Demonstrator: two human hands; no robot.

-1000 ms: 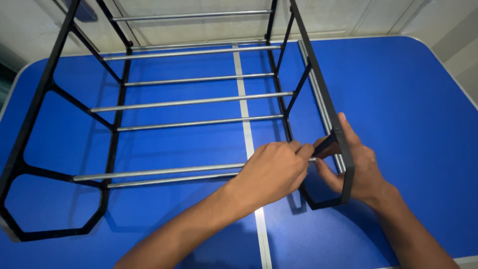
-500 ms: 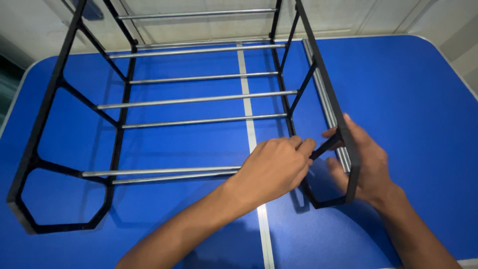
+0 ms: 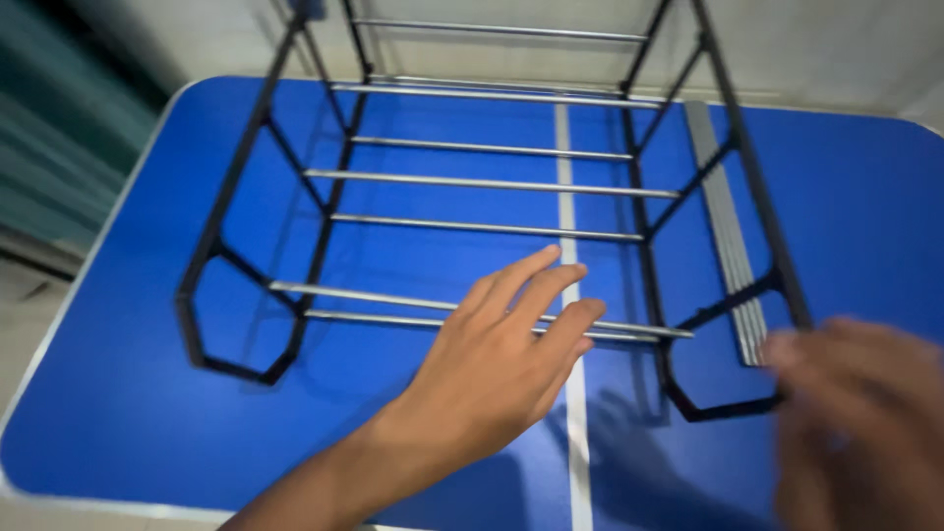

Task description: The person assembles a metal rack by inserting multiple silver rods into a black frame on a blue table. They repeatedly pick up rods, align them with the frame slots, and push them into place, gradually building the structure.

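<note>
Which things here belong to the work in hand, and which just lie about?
In use: black rack frame, silver rods, left hand, right hand (blurred).
Lying about: spare rods flat on the blue table.

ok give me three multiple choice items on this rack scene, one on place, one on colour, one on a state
1. Where do the loose spare rods lie?
A. on the table inside the rack's right end frame
B. off the table
C. in the left hand

2. What colour is the table?
A. white
B. blue
C. green

3. How is the left hand?
A. clenched in a fist
B. gripping a tool
C. open, fingers spread over the rack

Key: 1 A, they rest flat on the tabletop beside the right frame; 2 B, the top is blue with a pale centre seam; 3 C, the fingers are extended and hold nothing.
</note>
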